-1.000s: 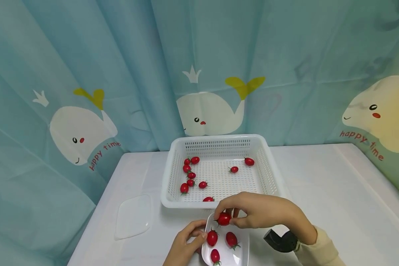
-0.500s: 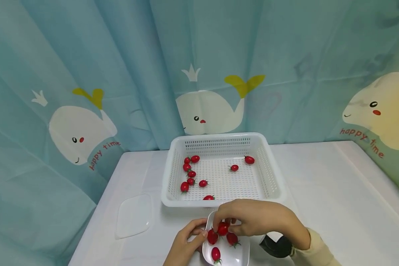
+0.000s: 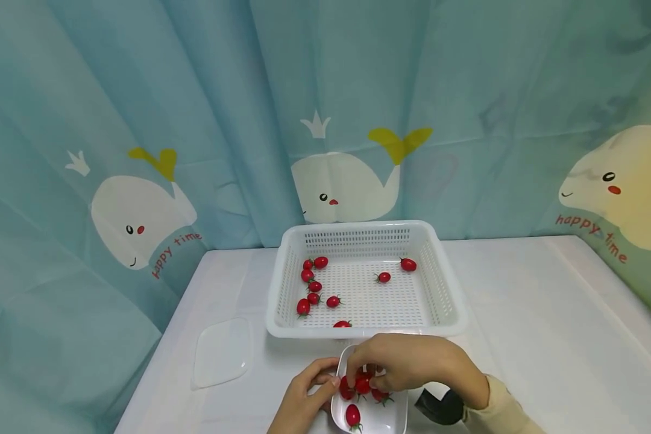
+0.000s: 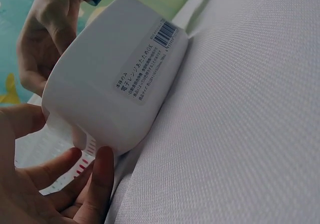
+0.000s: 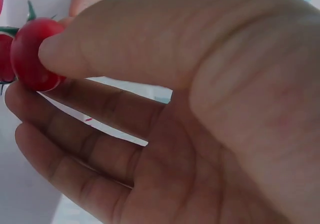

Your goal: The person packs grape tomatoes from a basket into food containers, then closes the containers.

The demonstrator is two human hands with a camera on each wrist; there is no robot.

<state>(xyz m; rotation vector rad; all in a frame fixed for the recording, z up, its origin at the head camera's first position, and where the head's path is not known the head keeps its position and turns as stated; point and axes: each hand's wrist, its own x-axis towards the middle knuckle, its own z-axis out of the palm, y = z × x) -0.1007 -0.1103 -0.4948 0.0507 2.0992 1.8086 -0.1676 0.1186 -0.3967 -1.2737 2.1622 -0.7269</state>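
My right hand [image 3: 412,364] reaches down into a small white container [image 3: 386,423], pinching a red cherry tomato [image 3: 362,386] with a green stem. Up close in the right wrist view, thumb and fingers hold that cherry tomato [image 5: 31,59], with other tomatoes partly showing at the left edge. Several cherry tomatoes lie in the container, one [image 3: 353,416] near its front end. On the container's left side, my left hand [image 3: 305,395] grips the rim between thumb and fingers. A printed label with a barcode marks the container's [image 4: 85,79] outer wall in the left wrist view.
Behind the container stands a white perforated basket [image 3: 366,332] with several cherry tomatoes, mostly along its left side. A translucent flat lid [image 3: 222,352] lies on the white tabletop [image 3: 542,337] at left. A blue curtain [image 3: 239,90] hangs behind the table.
The right hand has moved down and nearer with the cherry tomato, from the container's far end to among the other tomatoes. The left hand keeps its grip on the container.
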